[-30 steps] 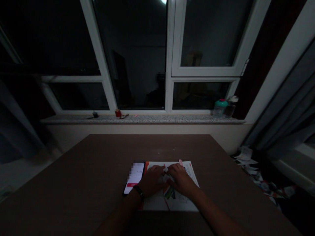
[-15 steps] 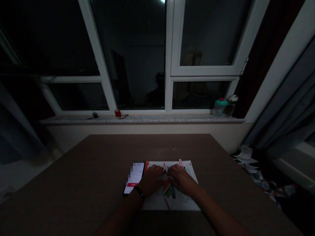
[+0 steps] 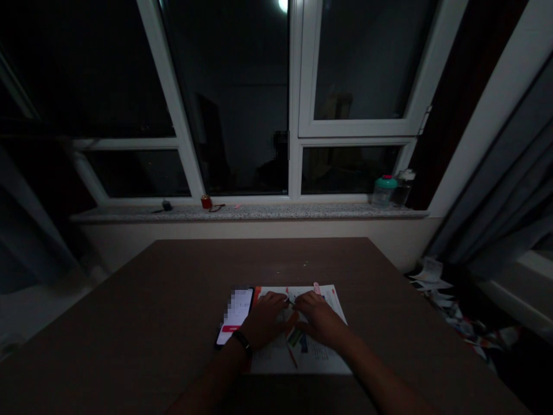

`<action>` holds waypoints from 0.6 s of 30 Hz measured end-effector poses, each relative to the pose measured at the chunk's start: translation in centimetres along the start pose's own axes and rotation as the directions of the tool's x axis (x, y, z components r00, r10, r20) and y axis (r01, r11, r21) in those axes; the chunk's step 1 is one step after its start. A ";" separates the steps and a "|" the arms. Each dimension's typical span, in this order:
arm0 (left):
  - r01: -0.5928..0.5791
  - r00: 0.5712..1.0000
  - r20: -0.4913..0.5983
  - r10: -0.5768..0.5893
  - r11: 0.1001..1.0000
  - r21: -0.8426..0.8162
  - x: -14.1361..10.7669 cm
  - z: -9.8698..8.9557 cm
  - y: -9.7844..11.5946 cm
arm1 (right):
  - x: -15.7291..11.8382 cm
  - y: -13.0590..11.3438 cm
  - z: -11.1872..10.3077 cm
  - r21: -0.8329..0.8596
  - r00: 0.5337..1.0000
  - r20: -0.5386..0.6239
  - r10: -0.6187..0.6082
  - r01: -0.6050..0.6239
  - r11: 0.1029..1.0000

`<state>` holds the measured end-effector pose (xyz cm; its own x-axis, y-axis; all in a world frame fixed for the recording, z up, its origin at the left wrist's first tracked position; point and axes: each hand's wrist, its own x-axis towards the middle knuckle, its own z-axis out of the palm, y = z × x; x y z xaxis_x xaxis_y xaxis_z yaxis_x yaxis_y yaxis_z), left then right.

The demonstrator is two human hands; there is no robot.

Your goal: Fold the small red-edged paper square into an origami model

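Observation:
My left hand (image 3: 266, 321), with a dark band at its wrist, rests over an open printed booklet (image 3: 322, 360). My right hand (image 3: 322, 323) faces it from the other side. Both hands have curled fingers, closed on a small piece of paper (image 3: 295, 336) with white, orange and green parts showing between them. The fingers hide much of this paper, and its exact shape is hard to make out in the dim light. Close to my left hand lies a phone (image 3: 238, 308) with a lit screen. A small pink object (image 3: 317, 287) sits at the booklet's top edge.
The brown table (image 3: 173, 300) reaches toward a stone windowsill (image 3: 268, 212). On the sill stand a red container (image 3: 206, 202), a small dark object (image 3: 166, 205) and a teal-topped jug (image 3: 383, 191). Scattered papers (image 3: 440, 294) lie beyond the table's right side.
Both hands stay over the booklet, with the fingers shifted slightly on the paper. Its printed part between the hands looks turned a little. The whole view has moved slightly.

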<state>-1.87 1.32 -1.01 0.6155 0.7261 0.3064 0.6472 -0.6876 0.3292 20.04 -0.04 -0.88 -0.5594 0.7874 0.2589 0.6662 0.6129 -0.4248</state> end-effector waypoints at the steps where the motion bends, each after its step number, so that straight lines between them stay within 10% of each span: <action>1: -0.004 1.000 0.003 0.004 1.000 0.014 0.1 -0.1 0.2 | 0.1 -0.1 0.1 -0.009 1.000 -0.009 0.006 -0.006 1.000; 18: 0.058 0.997 0.034 -0.066 0.981 0.185 -0.1 -0.7 -0.2 | 0.5 -0.5 0.2 -0.218 0.999 0.005 0.037 -0.035 0.975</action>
<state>-2.36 1.39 -0.48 0.5866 0.7692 0.2534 0.7541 -0.6329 0.1754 19.29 0.03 -0.66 -0.5369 0.8093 0.2384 0.7770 0.5844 -0.2339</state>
